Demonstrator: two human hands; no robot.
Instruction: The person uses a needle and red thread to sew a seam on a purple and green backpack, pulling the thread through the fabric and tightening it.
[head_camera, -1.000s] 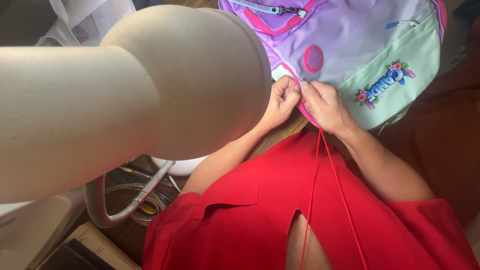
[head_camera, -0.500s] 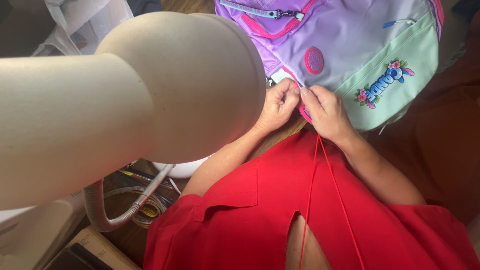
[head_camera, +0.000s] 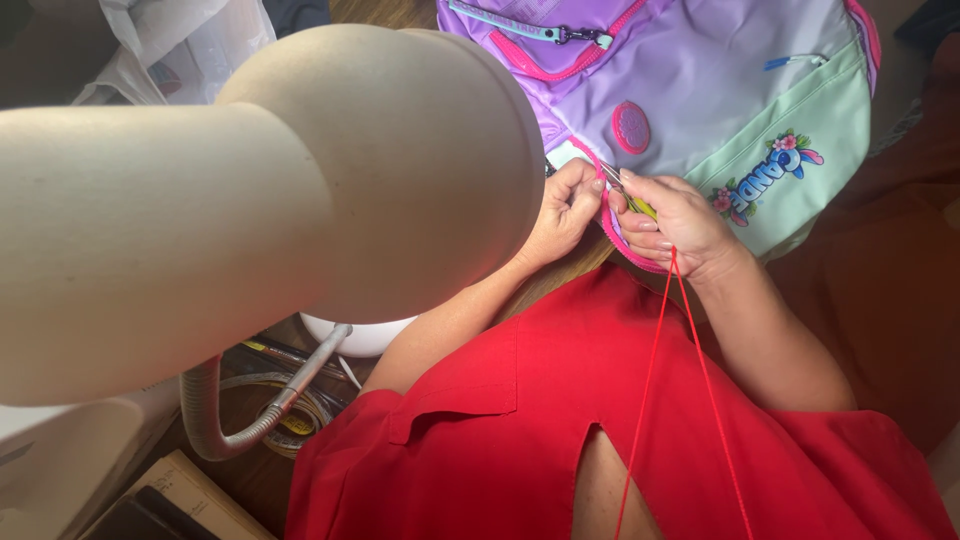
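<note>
A lilac, mint and pink backpack (head_camera: 700, 90) lies on the table in front of me. My left hand (head_camera: 563, 212) pinches its pink-piped edge (head_camera: 607, 215) at the lower corner. My right hand (head_camera: 680, 222) holds a small metal tool with a yellow-green handle (head_camera: 628, 195), its tip at that same edge. A doubled red thread (head_camera: 668, 380) runs from my right hand down over my red top. The two hands almost touch.
A large beige lamp shade (head_camera: 300, 170) fills the left and centre, on a grey gooseneck (head_camera: 250, 415). Clear plastic bags (head_camera: 170, 45) lie at the top left. Tape rolls and pens (head_camera: 285, 400) sit under the lamp beside a white bowl (head_camera: 360, 335).
My hands stay at the bag's edge. The small tool now shows between the fingers of my right hand, which has shifted slightly to the right.
</note>
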